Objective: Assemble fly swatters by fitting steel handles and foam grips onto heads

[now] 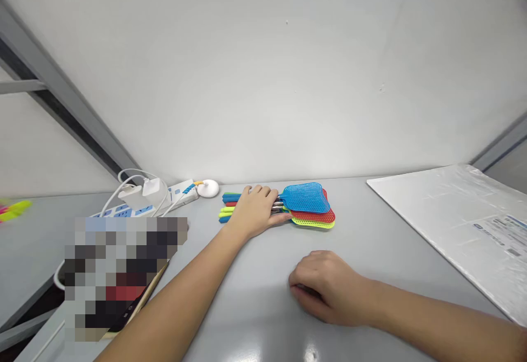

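Observation:
A stack of fly swatters (307,197) lies crosswise near the back of the table, their mesh heads to the right, blue on top, with red and yellow-green beneath. Several blue, yellow-green, red and green handles (229,208) point left. Over the metal shafts in the middle of the stack lies my left hand (256,211), its fingers curled down around the far side and its thumb along the near side. Closer to me, my right hand (325,285) rests on the tabletop in a loose fist, apart from the swatters, with nothing seen in it.
At left are a power strip (181,192) with white plugs and cables, a round white device (208,188), and a pixelated phone-like object (123,280). A flat board in plastic wrap (453,214) lies at right. A pale wall (288,77) stands behind the grey table (247,296).

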Demonstrator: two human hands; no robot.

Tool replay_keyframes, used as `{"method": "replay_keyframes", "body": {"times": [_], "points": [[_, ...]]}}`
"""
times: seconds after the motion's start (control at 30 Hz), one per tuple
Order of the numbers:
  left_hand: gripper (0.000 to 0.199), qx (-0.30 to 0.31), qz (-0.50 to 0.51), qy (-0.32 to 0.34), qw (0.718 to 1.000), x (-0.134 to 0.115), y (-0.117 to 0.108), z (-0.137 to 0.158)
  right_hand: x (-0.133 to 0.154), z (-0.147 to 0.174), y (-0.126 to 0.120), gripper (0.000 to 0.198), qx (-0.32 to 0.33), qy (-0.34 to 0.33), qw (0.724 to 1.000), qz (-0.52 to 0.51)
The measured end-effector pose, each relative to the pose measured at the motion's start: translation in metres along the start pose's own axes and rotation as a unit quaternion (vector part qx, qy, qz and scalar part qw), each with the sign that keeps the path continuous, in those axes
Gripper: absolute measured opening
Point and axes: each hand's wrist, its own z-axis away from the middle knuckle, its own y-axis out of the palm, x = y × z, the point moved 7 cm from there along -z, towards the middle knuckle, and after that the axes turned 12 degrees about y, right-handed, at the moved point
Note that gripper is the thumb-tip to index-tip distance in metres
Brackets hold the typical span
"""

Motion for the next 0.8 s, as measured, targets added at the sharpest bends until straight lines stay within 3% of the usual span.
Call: {"method": "replay_keyframes", "body": {"times": [0.8], "points": [[0.063,0.019,-0.030,0.030,0.999,0.002,0.011,-0.006,0.000,-0.001,-0.002,0.010,0.025,0.029,0.999,-0.030]]}}
